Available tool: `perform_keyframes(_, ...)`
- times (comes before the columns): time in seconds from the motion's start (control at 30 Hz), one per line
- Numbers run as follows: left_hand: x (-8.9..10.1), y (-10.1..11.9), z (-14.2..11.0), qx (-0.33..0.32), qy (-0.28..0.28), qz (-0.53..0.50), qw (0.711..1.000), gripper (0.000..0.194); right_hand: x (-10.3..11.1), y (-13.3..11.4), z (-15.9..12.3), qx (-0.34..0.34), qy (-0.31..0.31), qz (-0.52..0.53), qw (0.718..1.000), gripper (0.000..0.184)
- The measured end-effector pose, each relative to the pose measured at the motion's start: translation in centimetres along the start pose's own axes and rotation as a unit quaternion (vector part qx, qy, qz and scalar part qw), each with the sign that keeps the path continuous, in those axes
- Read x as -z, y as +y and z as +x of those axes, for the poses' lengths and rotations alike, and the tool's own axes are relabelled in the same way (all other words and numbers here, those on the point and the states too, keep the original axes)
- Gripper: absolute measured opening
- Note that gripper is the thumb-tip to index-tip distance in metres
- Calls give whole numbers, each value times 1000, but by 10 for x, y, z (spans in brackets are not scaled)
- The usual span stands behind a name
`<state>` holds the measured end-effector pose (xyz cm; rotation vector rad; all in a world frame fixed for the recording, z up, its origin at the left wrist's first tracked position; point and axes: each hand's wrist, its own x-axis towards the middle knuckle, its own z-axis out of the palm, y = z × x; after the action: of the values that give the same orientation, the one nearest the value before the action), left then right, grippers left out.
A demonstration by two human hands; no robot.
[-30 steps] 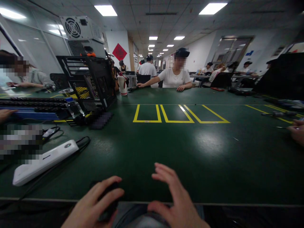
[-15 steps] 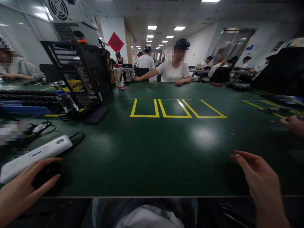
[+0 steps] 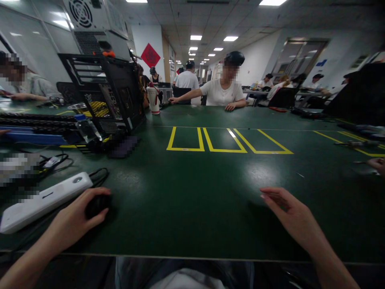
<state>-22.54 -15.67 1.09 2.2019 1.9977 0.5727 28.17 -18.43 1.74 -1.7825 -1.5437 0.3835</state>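
Note:
My left hand (image 3: 72, 216) curves round a black computer mouse (image 3: 98, 205) on the green table, thumb on one side and fingers on the other. The palm and fingers hide part of the mouse. Just left of this hand lies a long white box-shaped device (image 3: 48, 200) with a black cable at its far end. Over the right part of the table, my right hand (image 3: 290, 214) is held with its fingers loosely bent and the thumb tip slightly apart from them. Nothing shows between those fingers.
Yellow tape outlines (image 3: 185, 149) mark the table (image 3: 180, 200). At the left stand a black computer case (image 3: 120, 100), a water bottle (image 3: 87, 128) and a white cup (image 3: 153, 100). A co-worker (image 3: 225, 90) sits opposite; another person's hand (image 3: 377, 163) is at the right edge.
My left hand has moved right with the mouse, away from the white device. My right hand has moved left, towards the middle. The view has shifted slightly.

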Motion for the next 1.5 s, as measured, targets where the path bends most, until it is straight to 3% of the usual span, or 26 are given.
perform_keyframes(0.13, -29, 82, 52, -64, -62, -55, 994, 36, -34, -66, 25, 161, -192, 0, 968, 20)
perform_keyframes(0.23, -59, 134, 99, -123, -85, -89, 985, 38, -69, -90, 57, 181, -274, 36, 944, 20)
perform_keyframes(0.37, -95, 182, 155, -172, -56, -103, 978, 43, -122, -88, 112, 112, -228, 143, 957, 26)
perform_keyframes(0.47, -113, 200, 182, -173, -49, -108, 978, 49, -147, -81, 145, 20, -203, 252, 946, 24)
perform_keyframes(0.57, -123, 203, 196, -164, -47, -127, 977, 61, -155, -78, 160, -24, -218, 305, 927, 25)
perform_keyframes(0.7, -124, 194, 202, -181, -75, -174, 965, 68, -150, -77, 163, -35, -250, 325, 912, 32)
perform_keyframes(0.87, -110, 187, 187, -255, -106, -229, 934, 62, -143, -75, 149, 52, -241, 301, 921, 28)
perform_keyframes(0.97, -106, 185, 171, -293, -65, -220, 928, 64, -141, -74, 133, 128, -210, 296, 923, 29)
perform_keyframes(1.07, -109, 184, 161, -327, -21, -194, 925, 64, -141, -73, 118, 162, -180, 307, 920, 31)
perform_keyframes(1.3, -111, 182, 159, -353, 12, -140, 925, 63, -140, -74, 110, 159, -197, 332, 909, 32)
perform_keyframes(1.5, -107, 183, 154, -332, 43, -72, 940, 63, -144, -76, 114, 158, -172, 365, 901, 20)
